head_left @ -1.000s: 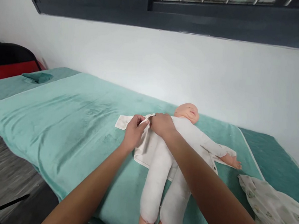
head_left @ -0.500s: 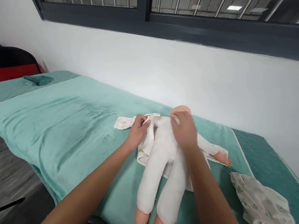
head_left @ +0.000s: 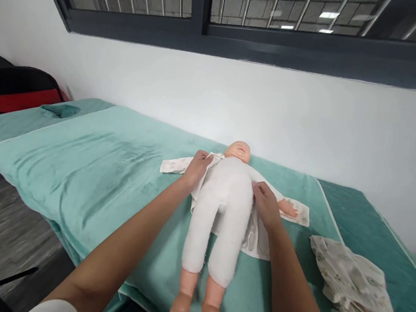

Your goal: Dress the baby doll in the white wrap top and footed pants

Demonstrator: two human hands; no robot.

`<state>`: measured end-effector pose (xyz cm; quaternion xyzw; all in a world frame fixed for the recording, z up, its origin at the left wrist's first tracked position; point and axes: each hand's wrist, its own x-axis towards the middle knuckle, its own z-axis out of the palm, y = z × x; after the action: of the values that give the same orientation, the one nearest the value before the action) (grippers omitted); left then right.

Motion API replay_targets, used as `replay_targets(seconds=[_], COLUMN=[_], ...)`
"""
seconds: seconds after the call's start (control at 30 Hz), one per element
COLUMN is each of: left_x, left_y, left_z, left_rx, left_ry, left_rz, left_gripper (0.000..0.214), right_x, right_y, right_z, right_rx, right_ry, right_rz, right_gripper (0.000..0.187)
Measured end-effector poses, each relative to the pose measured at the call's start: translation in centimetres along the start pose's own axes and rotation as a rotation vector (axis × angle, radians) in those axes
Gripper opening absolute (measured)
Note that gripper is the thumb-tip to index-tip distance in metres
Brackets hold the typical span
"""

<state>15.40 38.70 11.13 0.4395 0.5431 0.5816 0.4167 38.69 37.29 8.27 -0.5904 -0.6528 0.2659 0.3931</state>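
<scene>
From the left, we see a black, curved object with a red panel [head_left: 22, 100] beside a smooth, plush teal blanket [head_left: 81, 173], and farther along, a flat white sleeve with a printed cuff [head_left: 175, 166] stretches out on it. Our left hand [head_left: 198, 167] closes thumb and fingers on the cloth just beyond that sleeve; we cannot tell whether an arm lies inside. Next comes the doll with a white cloth body and flesh-coloured plastic head and feet [head_left: 227, 187], on its back, with a white, long-sleeved cloth shirt [head_left: 258, 239] spread under and around it, its front apart. Our right hand [head_left: 266, 208] bends its fingertips in against the doll's side; we cannot tell whether they nip the shirt's edge. Beyond, the doll's hand [head_left: 288, 208] shows against the other printed cuff. At far right lies a crumpled, pale printed cloth [head_left: 353, 283], untouched. We judge the step in hand to be handling the shirt at both sides of the body; the next move calls for a light pinch on its edges and care not to drag the loose arm.
</scene>
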Motion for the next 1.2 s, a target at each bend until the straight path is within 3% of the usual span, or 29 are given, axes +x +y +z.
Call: replay_targets(seconds=[0.1, 0.23, 0.3, 0.37, 0.5, 0.57, 0.6, 0.67, 0.73, 0.83, 0.97, 1.2], left_x=[0.2, -0.1, -0.8, -1.9, -4.3, -4.8, -4.8, -4.2, -3.1, -1.4, 0.4, 3.5], left_y=[0.8, 2.3, 3.2, 4.1, 4.9, 4.2, 3.5, 1.3, -1.5, -5.4, -7.8, -8.0], left_z=[-0.8, -2.4, -2.9, -2.8, -1.6, -1.8, -2.3, -4.3, -7.3, -12.0, -15.3, -16.5], left_rx=[0.109, 0.624, 0.807, 0.824, 0.586, 0.407, 0.326, 0.26, 0.438, 0.918, 1.235, 1.389], left_ry=[0.016, 0.025, -0.008, -0.085, -0.339, -0.434, -0.42, -0.23, 0.012, 0.14, 0.084, 0.018], left_rz=[0.029, 0.123, 0.093, 0.074, 0.174, 0.137, 0.117, 0.151, 0.263, 0.313, 0.256, 0.352], left_gripper=[0.017, 0.013, 0.011, 0.01, 0.006, 0.012, 0.016, 0.023, 0.024, 0.047, 0.052, 0.055], right_x=[-0.1, -0.1, 0.0, 0.0, 0.0, 0.1, 0.2, 0.4, 0.6, 0.7, 0.7, 0.3], right_y=[0.2, 0.1, 0.2, 0.2, 0.4, 0.7, 0.8, 1.1, 1.3, 1.3, 0.6, -0.1], right_z=[1.1, 2.1, 2.3, 2.4, 2.8, 3.0, 3.1, 3.2, 3.3, 3.4, 3.4, 3.3], right_rx=[0.177, 0.27, 0.307, 0.352, 0.408, 0.401, 0.393, 0.38, 0.37, 0.333, 0.305, 0.272], right_ry=[-0.125, -0.231, -0.228, -0.21, -0.123, -0.07, -0.052, -0.041, -0.042, -0.031, -0.005, -0.003], right_rz=[-0.034, -0.043, -0.038, -0.028, 0.041, 0.077, 0.09, 0.102, 0.107, 0.11, 0.114, 0.11], right_gripper=[0.032, 0.031, 0.031, 0.031, 0.032, 0.033, 0.034, 0.035, 0.036, 0.036, 0.036, 0.033])
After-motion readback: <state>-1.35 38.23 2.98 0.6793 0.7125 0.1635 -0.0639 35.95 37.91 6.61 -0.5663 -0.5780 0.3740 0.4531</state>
